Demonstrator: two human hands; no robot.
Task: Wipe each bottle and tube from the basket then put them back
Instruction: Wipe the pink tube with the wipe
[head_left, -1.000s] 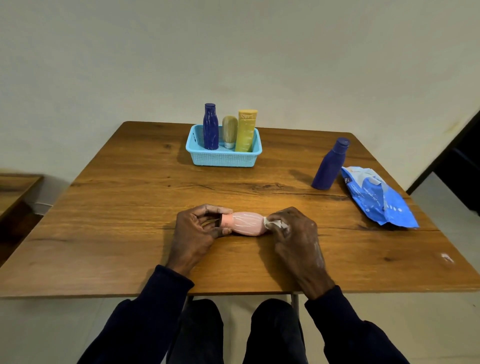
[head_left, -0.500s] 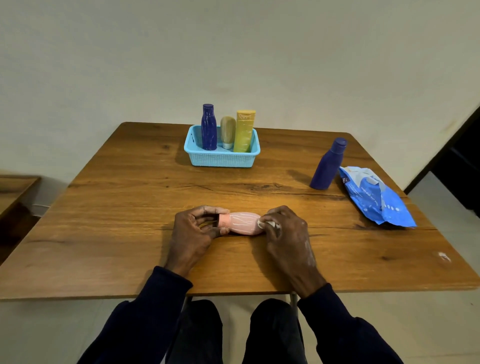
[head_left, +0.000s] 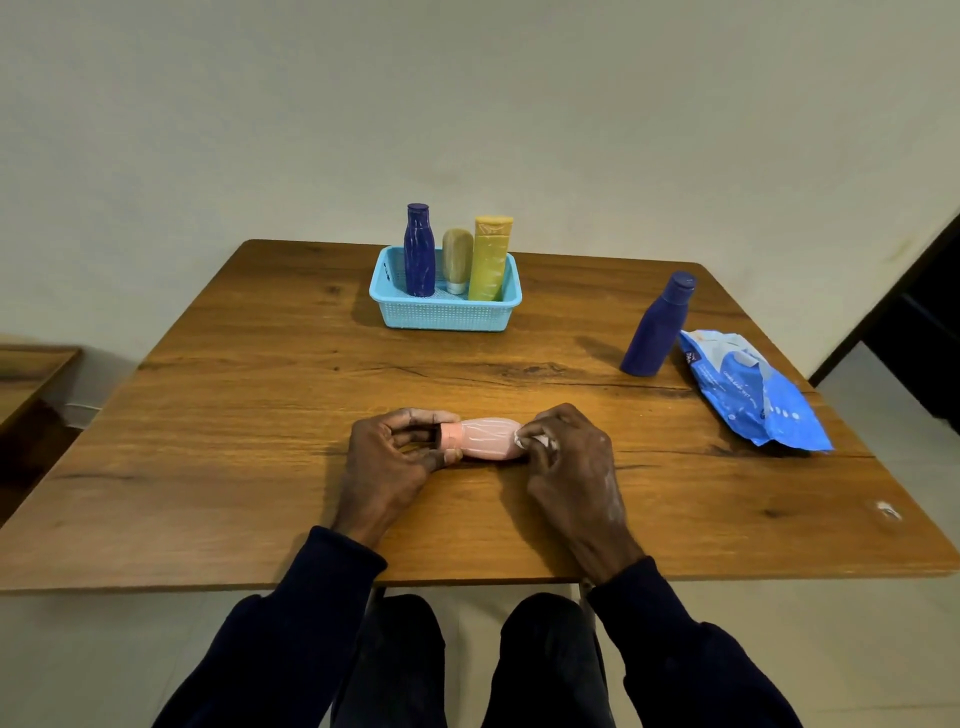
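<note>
I see the pink bottle (head_left: 485, 439) lying on its side near the front of the bench (head_left: 260, 415). Its long axis runs left to right, with the cap end pointing left. The left hand (head_left: 392, 457) has its fingers (head_left: 415, 415) curled round the cap end and pins it. The right hand (head_left: 569, 457) pinches a small white wipe (head_left: 524, 440) against the bottle's rounded base, so both hands are on it, one at each end.

I judge the wiping of this bottle unfinished, and the stroke would run along that axis. The basket (head_left: 447, 312) sits straight ahead and well apart, across bare wood, holding a dark bottle (head_left: 419, 252), a tan tube (head_left: 457, 257) and a yellow tube (head_left: 490, 260). A blue bottle (head_left: 657, 327) stands to the right, just beside the wipe pack (head_left: 753, 395), clear of the way back. The front edge is close under the wrists.
</note>
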